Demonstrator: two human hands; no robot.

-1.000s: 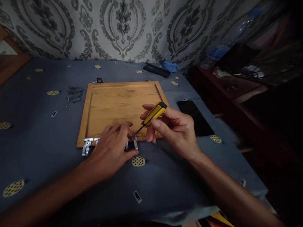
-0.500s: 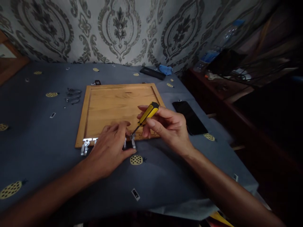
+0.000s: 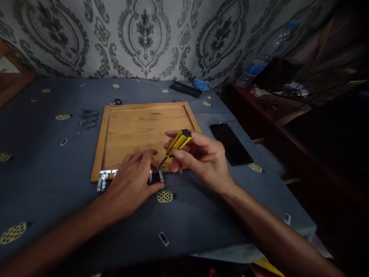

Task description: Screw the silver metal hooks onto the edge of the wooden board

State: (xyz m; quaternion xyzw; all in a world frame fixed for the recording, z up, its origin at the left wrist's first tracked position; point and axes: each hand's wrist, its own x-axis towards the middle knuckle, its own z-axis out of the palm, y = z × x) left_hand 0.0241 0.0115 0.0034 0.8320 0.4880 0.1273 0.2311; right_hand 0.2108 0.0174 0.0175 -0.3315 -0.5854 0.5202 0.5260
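A framed wooden board (image 3: 144, 127) lies flat on the cloth-covered table. Along its near edge runs a metal strip with several silver hooks (image 3: 102, 182) that stick out past the edge. My left hand (image 3: 134, 179) rests over this edge, its fingers on top and its thumb at the end of the rightmost hook (image 3: 161, 176), gripping around it. My right hand (image 3: 204, 157) pinches a yellow-and-black screwdriver (image 3: 179, 141), tilted, with its tip down at the top of that hook. The left fingers partly hide the middle hooks and the strip.
Several loose metal hooks (image 3: 88, 118) lie left of the board. To its right is a black phone (image 3: 230, 144). A dark flat case (image 3: 186, 89) and a blue cloth (image 3: 201, 84) sit at the back. Plastic bottles (image 3: 252, 71) and cables are on a side shelf.
The screwdriver handle has turned and tipped slightly in my right fingers, which shifted a little left. My left hand stays on the hook. The whole view moved slightly.
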